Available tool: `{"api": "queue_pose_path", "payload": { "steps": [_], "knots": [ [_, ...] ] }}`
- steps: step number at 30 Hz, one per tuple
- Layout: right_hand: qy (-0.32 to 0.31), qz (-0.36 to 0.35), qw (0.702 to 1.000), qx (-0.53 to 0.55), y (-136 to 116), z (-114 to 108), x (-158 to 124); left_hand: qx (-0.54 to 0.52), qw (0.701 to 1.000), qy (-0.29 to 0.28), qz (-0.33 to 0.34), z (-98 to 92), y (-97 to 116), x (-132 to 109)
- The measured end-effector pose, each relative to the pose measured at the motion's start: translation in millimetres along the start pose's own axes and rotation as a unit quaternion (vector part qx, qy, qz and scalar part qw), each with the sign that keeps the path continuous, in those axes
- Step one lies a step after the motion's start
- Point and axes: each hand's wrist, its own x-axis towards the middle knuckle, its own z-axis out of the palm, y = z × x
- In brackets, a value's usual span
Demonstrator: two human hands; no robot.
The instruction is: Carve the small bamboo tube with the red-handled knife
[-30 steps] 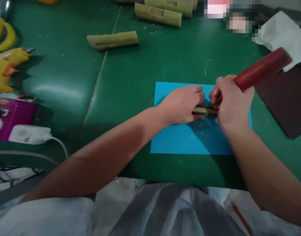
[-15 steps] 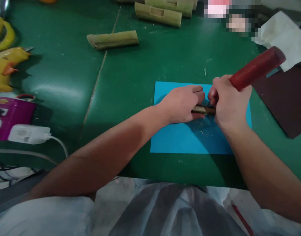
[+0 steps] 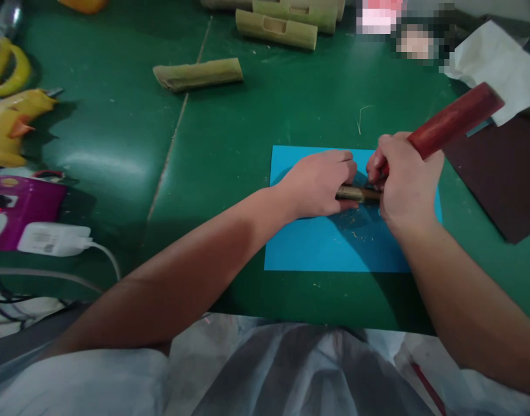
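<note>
On a blue sheet [image 3: 308, 248], my left hand [image 3: 319, 182] is closed around a short, narrow piece of bamboo [image 3: 354, 194], pressing it down. The bamboo's free end runs toward my right hand [image 3: 410, 185], which is wrapped around a tool with a thick red wooden handle [image 3: 458, 120]. That handle sticks out up and to the right, past the thumb side. My fist hides the tool's working end, close against the bamboo. Small shavings [image 3: 355, 234] lie on the sheet just below.
Cut bamboo tubes [image 3: 276, 30] and a slanted bamboo piece [image 3: 198, 75] lie farther back. At left are a yellow glue gun [image 3: 22, 110], a purple power strip [image 3: 31, 202] and a white charger [image 3: 55, 238]. A dark brown board [image 3: 501, 179] and crumpled white paper [image 3: 494, 63] are at right.
Both hands stay almost in place on the bamboo. My right hand has tilted slightly with the red-handled tool. The whole view has shifted a little.
</note>
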Motion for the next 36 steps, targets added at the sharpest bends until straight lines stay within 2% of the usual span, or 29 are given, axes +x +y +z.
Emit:
{"api": "queue_pose_path", "payload": {
  "steps": [5, 23, 32, 36],
  "knots": [
    [0.008, -0.026, 0.999, 0.018, 1.9, 0.8, -1.6, 0.010, 1.000, 0.000, -0.009, -2.2, 3.1, -1.6],
    [0.018, 0.010, 1.000, -0.018, -2.3, 1.3, -2.2, 0.016, 0.999, -0.023, -0.018, -5.3, 5.7, -1.5],
    [0.005, 0.002, 1.000, 0.009, 0.1, 1.5, -2.3, 0.002, 1.000, 0.018, 0.002, 1.2, -0.4, -1.1],
    [-0.005, 0.000, 1.000, 0.012, -0.5, -0.6, -2.6, 0.009, 1.000, 0.009, 0.002, 0.6, 0.0, -1.9]
  ]
}}
